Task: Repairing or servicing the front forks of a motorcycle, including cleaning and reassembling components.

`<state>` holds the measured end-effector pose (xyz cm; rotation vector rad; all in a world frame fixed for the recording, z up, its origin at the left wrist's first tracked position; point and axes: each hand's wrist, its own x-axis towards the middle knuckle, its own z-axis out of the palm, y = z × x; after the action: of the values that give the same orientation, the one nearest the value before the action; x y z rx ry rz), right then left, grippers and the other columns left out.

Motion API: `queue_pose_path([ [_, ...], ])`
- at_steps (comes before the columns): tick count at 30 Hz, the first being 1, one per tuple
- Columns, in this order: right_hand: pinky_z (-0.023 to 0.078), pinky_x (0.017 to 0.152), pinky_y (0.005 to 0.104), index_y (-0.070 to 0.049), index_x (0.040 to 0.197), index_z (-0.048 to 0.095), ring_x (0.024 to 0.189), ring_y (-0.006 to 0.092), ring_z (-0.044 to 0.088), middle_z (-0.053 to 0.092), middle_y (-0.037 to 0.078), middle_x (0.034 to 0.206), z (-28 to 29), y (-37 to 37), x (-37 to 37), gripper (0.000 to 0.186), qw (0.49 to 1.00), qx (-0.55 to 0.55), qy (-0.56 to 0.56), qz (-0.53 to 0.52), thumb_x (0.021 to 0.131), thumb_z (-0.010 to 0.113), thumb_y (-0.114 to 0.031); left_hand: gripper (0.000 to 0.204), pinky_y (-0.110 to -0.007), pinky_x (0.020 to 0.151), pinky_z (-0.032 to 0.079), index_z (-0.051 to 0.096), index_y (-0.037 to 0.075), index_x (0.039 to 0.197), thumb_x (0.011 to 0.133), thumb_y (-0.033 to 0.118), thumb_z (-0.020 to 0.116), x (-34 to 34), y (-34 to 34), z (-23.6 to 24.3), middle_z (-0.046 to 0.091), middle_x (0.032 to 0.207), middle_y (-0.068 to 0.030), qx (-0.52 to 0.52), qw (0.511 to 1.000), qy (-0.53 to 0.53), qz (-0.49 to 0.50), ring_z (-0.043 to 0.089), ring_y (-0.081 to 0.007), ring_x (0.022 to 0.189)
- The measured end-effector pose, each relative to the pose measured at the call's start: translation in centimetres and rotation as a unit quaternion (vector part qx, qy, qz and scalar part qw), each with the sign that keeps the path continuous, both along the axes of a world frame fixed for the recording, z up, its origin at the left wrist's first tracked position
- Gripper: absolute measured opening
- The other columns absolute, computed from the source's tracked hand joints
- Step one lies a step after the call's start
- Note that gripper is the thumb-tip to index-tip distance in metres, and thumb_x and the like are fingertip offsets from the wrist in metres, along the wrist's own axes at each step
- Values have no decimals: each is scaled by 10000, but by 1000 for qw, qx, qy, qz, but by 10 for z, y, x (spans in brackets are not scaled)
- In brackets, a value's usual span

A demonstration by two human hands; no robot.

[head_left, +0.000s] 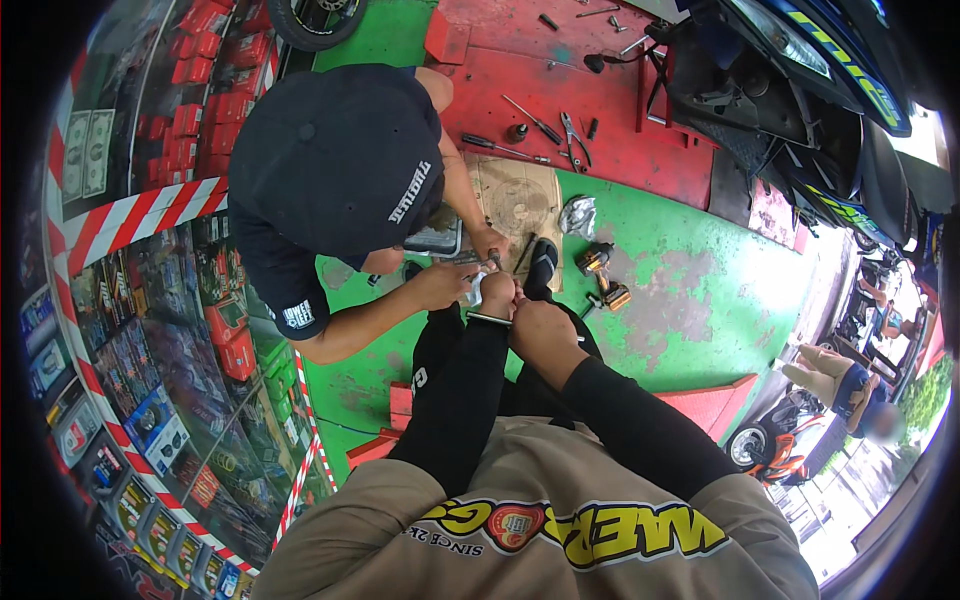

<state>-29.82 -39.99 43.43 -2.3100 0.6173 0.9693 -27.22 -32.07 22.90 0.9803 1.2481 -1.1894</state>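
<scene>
My left hand [497,296] and my right hand [543,332] are drawn together in front of me, touching, with bent fingers. Anything inside them is hidden. A metallic band [489,318] circles my left wrist. Just beyond, a co-worker in a dark cap [325,160] leans in from the left. One co-worker's hand [446,286] and the other hand [487,242] are at a small metal part [492,258], close to my left hand. Below them is something pale and shiny, partly covered. A flattened cardboard sheet [510,195] lies under this spot.
A yellow-and-black cordless drill [604,275] and crumpled silvery wrapping [578,217] lie on the green floor. Pliers [575,140] and screwdrivers [532,120] rest on the red platform. A motorcycle [800,110] stands at the right; glass display cases [150,330] line the left.
</scene>
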Motion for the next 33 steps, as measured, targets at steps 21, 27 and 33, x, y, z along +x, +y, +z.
queue_pose_path([
  [21,549,853,511,1,1086,682,942,421,696,707,268,964,11,16,19,330,990,45,70,-118,950,506,-243,279,-425,450,514,664,9,633,875,45,531,-4,14,-7,656,582,-157,98,847,-313,-419,660,-285,493],
  [27,565,810,482,44,1149,642,890,401,717,719,248,938,8,16,26,366,992,51,92,-74,876,578,-191,241,-425,513,533,698,26,657,848,77,561,-11,22,-35,686,636,-154,54,800,-296,-519,677,-277,536],
  [33,559,850,507,-7,1053,689,940,421,699,715,251,952,6,21,35,319,988,63,103,-92,820,642,-220,206,-416,670,563,736,59,690,817,148,600,-27,44,-79,730,757,-165,160,768,-373,-496,738,-278,733],
])
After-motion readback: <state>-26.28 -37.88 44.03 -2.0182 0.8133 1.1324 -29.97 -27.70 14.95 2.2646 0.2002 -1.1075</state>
